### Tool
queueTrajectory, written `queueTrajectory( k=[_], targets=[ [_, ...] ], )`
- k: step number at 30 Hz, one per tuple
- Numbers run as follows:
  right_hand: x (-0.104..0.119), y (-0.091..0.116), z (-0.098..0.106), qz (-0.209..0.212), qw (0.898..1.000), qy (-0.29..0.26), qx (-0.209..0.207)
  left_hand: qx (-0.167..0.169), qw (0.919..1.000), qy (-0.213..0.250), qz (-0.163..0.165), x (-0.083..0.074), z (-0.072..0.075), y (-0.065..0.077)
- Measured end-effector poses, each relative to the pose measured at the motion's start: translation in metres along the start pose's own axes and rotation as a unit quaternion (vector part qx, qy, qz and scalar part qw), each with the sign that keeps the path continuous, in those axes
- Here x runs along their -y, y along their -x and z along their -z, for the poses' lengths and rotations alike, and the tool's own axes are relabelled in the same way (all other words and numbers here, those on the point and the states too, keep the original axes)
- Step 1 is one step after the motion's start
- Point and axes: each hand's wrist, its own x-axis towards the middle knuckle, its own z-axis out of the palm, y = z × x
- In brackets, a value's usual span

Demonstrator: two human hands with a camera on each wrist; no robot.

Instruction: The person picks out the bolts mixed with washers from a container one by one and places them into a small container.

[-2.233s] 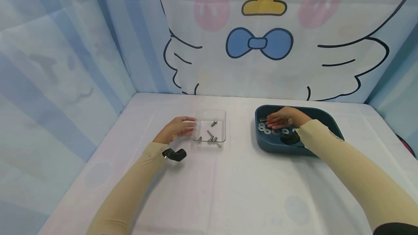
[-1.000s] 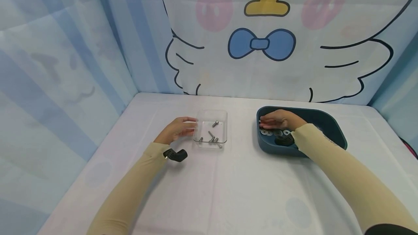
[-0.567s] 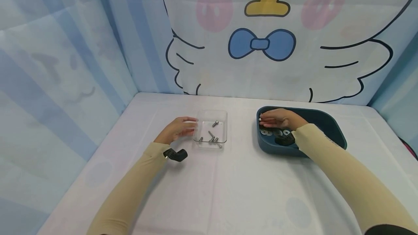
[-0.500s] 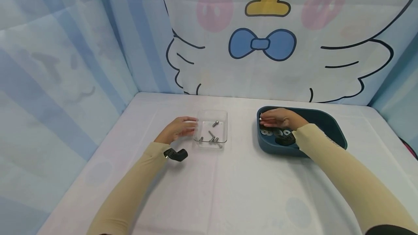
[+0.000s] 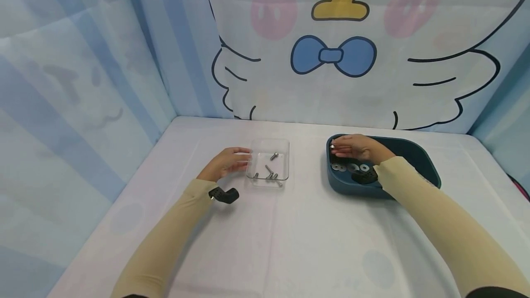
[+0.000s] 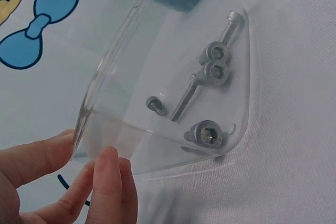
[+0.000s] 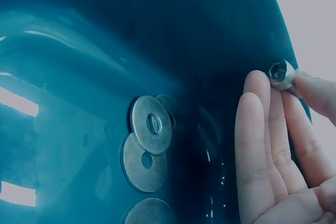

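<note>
In the right wrist view, a silver hex-socket bolt [image 7: 281,74] is pinched between the thumb and fingers of my right hand [image 5: 359,146]. That hand is inside the dark teal tray [image 5: 420,157], near its left wall. Flat metal washers [image 7: 151,125] lie below it, some overlapping. My left hand [image 5: 230,162] touches the left side of a clear plastic box [image 5: 285,153] with fairly straight fingers [image 6: 107,182]. Several socket-head bolts [image 6: 209,134] lie loose inside the box, pointing different ways.
A white cloth [image 5: 314,238] covers the table under box and tray. Patterned fabric walls [image 5: 99,82] stand behind and at both sides. A black wrist device [image 5: 223,195] sits at the left wrist, another [image 5: 364,176] at the right.
My right hand has moved leftward to the tray's left wall, picked up a bolt from beside the washers, and lifted slightly. The left hand and clear box stay put.
</note>
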Motion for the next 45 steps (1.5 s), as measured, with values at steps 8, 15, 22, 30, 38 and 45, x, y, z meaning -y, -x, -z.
queueTrajectory(
  k=[8, 15, 22, 30, 38, 45],
  targets=[
    [0.010, 0.011, 0.001, 0.037, 0.999, 0.006, -0.020, -0.007, 0.9999, 0.003, 0.015, -0.002, -0.003, 0.001],
    [0.019, 0.022, 0.001, 0.063, 0.997, 0.021, -0.030, -0.009, 0.9999, 0.000, 0.013, -0.002, -0.003, 0.003],
    [0.026, 0.036, -0.004, 0.097, 0.994, 0.022, -0.041, -0.010, 0.9999, 0.000, 0.014, -0.001, -0.004, 0.003],
    [0.034, 0.054, -0.025, 0.154, 0.985, 0.059, -0.043, -0.013, 0.9998, -0.002, 0.015, -0.002, -0.005, 0.005],
    [0.035, 0.060, -0.056, 0.177, 0.973, 0.131, -0.065, -0.008, 0.9999, 0.005, 0.013, -0.002, -0.004, 0.005],
    [0.026, 0.047, -0.085, 0.184, 0.966, 0.170, -0.062, -0.004, 0.9998, 0.013, 0.014, -0.003, -0.003, 0.005]
  ],
)
